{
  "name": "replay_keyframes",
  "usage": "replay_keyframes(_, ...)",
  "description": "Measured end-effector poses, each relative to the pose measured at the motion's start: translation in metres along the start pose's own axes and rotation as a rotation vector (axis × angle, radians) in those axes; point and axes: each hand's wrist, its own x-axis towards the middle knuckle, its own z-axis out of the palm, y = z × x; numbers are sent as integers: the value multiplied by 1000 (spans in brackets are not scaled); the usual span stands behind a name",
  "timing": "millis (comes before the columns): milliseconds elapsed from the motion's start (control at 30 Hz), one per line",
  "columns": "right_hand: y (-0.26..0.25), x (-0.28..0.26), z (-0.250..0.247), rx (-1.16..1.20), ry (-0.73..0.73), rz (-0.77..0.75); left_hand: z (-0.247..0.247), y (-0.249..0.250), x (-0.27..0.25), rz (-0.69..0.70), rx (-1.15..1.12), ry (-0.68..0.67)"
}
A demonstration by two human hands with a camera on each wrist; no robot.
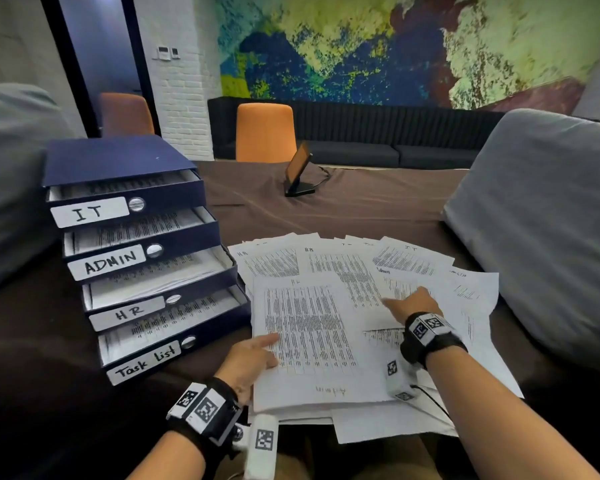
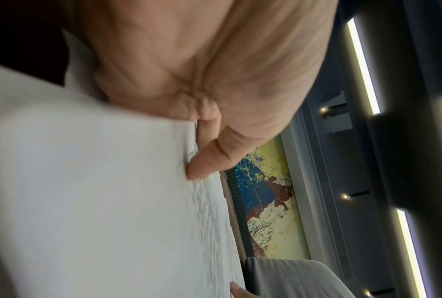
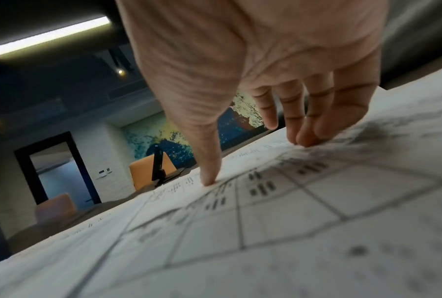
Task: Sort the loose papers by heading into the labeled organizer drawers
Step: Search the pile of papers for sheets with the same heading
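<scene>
Drawers (image 1: 146, 251) left of hands, stepped open for filing | left hand (image 1: 253, 358) pinches top sheet (image 1: 309, 327) to lift | right hand (image 1: 413, 303) flat, fingers straight, steadying spread papers (image 1: 343, 268).

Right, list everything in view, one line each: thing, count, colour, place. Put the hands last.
Organizer: one, dark blue, left on the table; four open drawers labelled IT, ADMIN, HR, Task list, each holding papers.
Loose papers: many, white, printed, fanned out centre.
Tablecloth: one, brown.
Tablet on stand: one, black, far centre.
Chairs: two, orange, beyond the table.
Cushions: two, grey, left and right edges.
Sofa: one, dark, under the mural.
Left hand: grips the near sheet's left edge.
Right hand: fingers straight, resting on the papers.
</scene>
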Motion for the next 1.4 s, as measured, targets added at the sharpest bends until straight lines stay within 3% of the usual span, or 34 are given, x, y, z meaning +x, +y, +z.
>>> replay_keyframes(100,5,13,11,12,-41,116,2,-2,-2,-44,43,-99)
replay_keyframes(267,8,14,13,-228,-294,-76,1,-7,-2,-64,89,-171)
replay_keyframes(533,57,7,1,510,-301,120,-4,2,-10,7,205,-106)
replay_keyframes(700,127,3,-22,901,-32,208,-8,4,-9,57,206,-48)
replay_keyframes(800,135,-4,-37,1052,31,231,-3,6,-11,64,177,-16)
replay_keyframes(900,116,-20,-44,1136,-76,190,0,5,-6,79,103,33)
replay_keyframes(1133,56,-90,-19,972,-374,57,1,-3,-1,81,-93,86)
replay_keyframes(1233,46,-112,-4,798,-570,-25,6,1,-10,85,-156,124)
replay_keyframes(1333,41,-122,-4,541,-772,-135,10,2,-19,151,-58,111)
replay_keyframes(1400,32,-113,-12,417,-694,-167,7,-1,-16,178,17,129)
